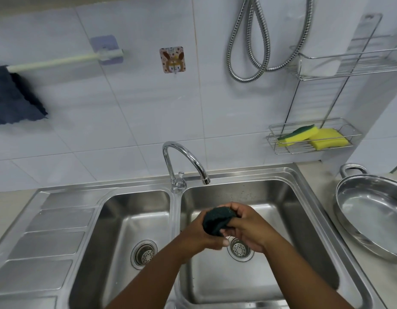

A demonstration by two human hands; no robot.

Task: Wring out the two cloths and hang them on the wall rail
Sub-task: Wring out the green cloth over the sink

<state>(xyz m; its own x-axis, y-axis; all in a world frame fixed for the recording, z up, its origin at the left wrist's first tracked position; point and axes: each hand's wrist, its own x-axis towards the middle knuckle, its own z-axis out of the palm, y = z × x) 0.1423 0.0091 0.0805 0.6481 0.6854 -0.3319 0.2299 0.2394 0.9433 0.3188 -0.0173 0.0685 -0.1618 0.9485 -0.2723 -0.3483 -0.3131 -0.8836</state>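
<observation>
Head camera caught the blue cloth [13,98] draped over the wall rail [59,61] at the far left, hanging flat against the tiles. Over the sink's right basin [304,219], under the faucet [182,161], the left hand [198,236] and right hand [249,230] were both clenched tight around the dark green cloth [216,220], bunched into a wad between them. A steel pan [371,215] sat at the counter's right edge.

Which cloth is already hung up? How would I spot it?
Find the tiled wall above the sink, then look far left to the pale rail. The blue cloth drapes from its left end. The other cloth is darker, bunched between both hands over the right basin.
</observation>
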